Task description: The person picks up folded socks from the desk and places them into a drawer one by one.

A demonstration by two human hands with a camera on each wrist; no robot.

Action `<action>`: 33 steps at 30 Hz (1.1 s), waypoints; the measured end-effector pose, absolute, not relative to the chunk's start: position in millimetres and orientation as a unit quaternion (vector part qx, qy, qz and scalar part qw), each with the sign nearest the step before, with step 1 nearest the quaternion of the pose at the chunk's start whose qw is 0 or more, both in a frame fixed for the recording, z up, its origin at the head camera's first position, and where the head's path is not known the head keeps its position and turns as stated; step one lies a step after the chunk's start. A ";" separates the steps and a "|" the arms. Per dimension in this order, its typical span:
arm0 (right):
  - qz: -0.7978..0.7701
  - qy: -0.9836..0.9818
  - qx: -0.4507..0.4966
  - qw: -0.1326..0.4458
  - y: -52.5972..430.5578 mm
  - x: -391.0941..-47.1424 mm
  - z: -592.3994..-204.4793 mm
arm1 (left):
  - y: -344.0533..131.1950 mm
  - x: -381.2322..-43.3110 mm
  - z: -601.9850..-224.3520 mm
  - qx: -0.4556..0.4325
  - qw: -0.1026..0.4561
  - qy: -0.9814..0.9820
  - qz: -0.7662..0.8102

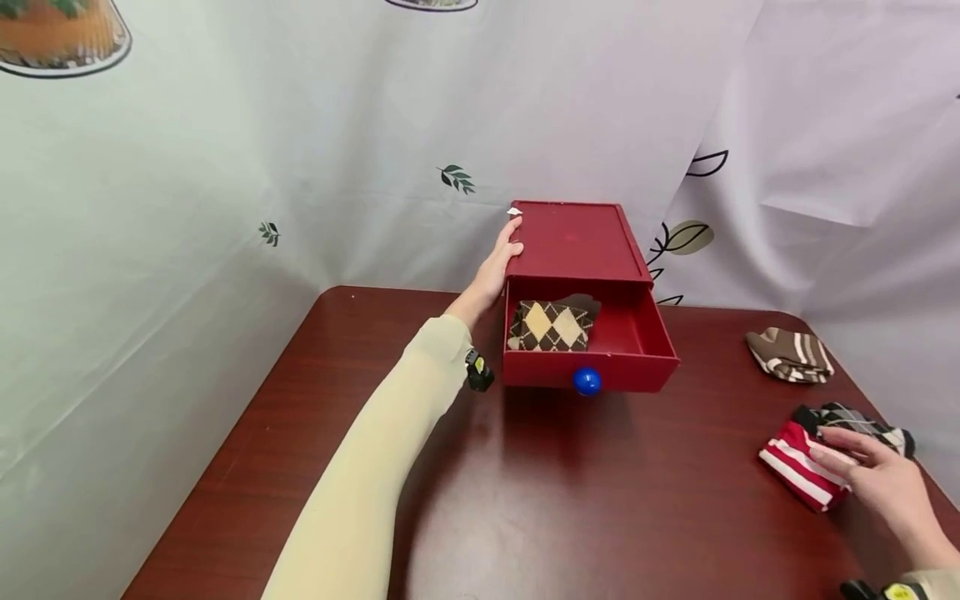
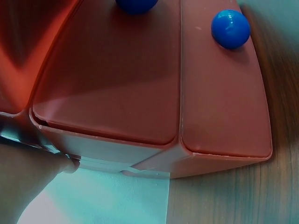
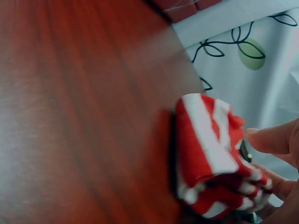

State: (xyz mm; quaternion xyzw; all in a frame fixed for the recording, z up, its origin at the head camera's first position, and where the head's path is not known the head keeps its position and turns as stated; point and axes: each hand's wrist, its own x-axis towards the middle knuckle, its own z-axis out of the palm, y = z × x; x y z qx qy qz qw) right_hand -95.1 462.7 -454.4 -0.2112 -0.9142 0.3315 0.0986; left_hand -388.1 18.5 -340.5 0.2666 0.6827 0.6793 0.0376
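Observation:
My left hand rests along the left upper edge of a red drawer box, fingers spread. A pulled-out drawer with a blue knob holds a folded brown argyle sock at its left side. In the left wrist view, more drawer fronts show, and part of the hand lies at the box's side. My right hand is at a folded red-and-white striped sock, thumb and fingers apart beside it. The right wrist view shows the striped sock close to the thumb.
A dark grey patterned sock lies just behind the striped one. Farther back on the right is a folded brown sock with pale stripes. The dark red wooden table meets a white patterned curtain at the back and sides.

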 end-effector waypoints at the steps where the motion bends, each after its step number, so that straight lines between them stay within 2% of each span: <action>1: 0.325 -0.916 -0.215 0.096 461.4 -94.7 -456.0 | 19.0 -387.9 -341.0 0.267 0.038 0.685 0.677; 12: 0.323 -0.925 -0.194 0.046 439.9 -99.8 -457.0 | 20.3 -388.7 -343.1 0.263 0.030 0.687 0.676; 19: 0.329 -0.918 -0.208 0.076 437.0 -101.3 -455.6 | 17.9 -388.4 -340.2 0.267 0.041 0.671 0.691; 24: 0.340 -0.911 -0.212 0.094 441.0 -99.5 -455.8 | 14.0 -374.5 -330.6 0.269 0.054 0.675 0.685; 33: 0.337 -0.903 -0.250 0.087 447.2 -107.4 -436.4 | 11.4 -364.4 -320.7 0.276 0.050 0.679 0.679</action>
